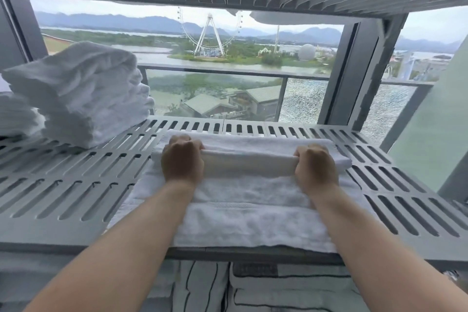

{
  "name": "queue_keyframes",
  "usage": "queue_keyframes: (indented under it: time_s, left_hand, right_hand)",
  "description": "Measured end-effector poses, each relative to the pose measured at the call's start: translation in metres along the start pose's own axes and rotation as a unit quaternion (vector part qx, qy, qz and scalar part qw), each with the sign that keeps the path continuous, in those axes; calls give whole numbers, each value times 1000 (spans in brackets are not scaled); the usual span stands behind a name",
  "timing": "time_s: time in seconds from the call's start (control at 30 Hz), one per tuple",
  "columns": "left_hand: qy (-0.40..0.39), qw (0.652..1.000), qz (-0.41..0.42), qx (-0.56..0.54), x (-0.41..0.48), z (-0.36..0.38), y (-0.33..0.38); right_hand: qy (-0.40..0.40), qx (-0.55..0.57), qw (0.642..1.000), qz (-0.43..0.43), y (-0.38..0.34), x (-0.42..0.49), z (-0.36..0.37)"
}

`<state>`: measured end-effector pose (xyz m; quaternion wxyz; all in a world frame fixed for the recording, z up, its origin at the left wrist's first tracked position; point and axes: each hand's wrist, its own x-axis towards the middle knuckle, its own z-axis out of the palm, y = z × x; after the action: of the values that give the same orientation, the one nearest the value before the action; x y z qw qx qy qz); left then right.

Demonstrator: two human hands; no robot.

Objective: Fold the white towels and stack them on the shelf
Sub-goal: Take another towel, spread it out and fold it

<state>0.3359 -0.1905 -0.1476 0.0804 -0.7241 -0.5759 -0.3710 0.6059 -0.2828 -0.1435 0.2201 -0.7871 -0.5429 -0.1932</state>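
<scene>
Here, a person's left hand (182,159) and right hand (315,167) each curl tightly round one end of a fluffy white terry towel (248,200), its far edge rolled into a cylinder, on a grey slotted plastic shelf (63,185); folded towels (83,94) stand piled at left.

Grey shelf (76,185), pierced throughout by rows of long slots and viewed from its front edge. A white towel (253,223) is spread flat across the middle, with its near edge brought to the front lip of the shelf. Its far edge is gathered into a rolled fold (248,162) that runs from left to right. A stack of folded towels (83,94) is set on the left rear part, apart from the spread towel. A second stack (15,114), cut off by the left border, is placed just beside the first.
</scene>
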Motion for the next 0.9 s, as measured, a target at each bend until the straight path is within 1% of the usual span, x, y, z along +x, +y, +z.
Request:
queue_keyframes:
  time_s: [0.03, 0.1, 0.17, 0.3, 0.37, 0.53, 0.63, 0.7, 0.8, 0.83, 0.87, 0.9]
  left_hand:
    - [2, 999, -27, -21, 0, 0, -2]
    - [-19, 996, -79, -47, 2, 1, -7]
    - [-40, 992, -111, -53, 3, 1, -10]
    - [-53, 992, -109, -31, 4, 1, -9]
    - [-61, 992, -106, -17, 4, -1, -9]
    - [-123, 986, -74, 84, 3, -10, -9]
    - [-134, 979, -74, 136, -1, -20, -12]
    - [-172, 965, -90, 177, -3, -28, -11]
    - [-278, 924, -140, 223, -5, -44, 2]
    - [-296, 913, -148, 237, -7, -50, 7]
    - [-301, 909, -139, 253, -12, -55, 12]
    - [-289, 914, -108, 262, -19, -59, 18]
  right_hand:
    - [1, 7, 1000, 0, 1, -1, 0]
    - [-16, 13, 1000, 5, 3, -2, 1]
    - [-24, 23, 999, 10, 4, -2, 2]
    - [-16, 34, 999, 7, 5, -2, 0]
    - [-28, 35, 999, 11, 4, -2, -3]
    - [-93, 26, 995, 34, 5, -5, -14]
    - [-64, 3, 998, 17, 7, -12, -24]
    - [-79, -20, 997, 0, 4, -19, -29]
    - [-133, -20, 991, -1, 0, -29, -39]
    - [-138, -14, 990, -1, -1, -33, -43]
    - [-133, -9, 991, -8, -3, -38, -47]
    - [-117, 1, 993, -27, -6, -44, -52]
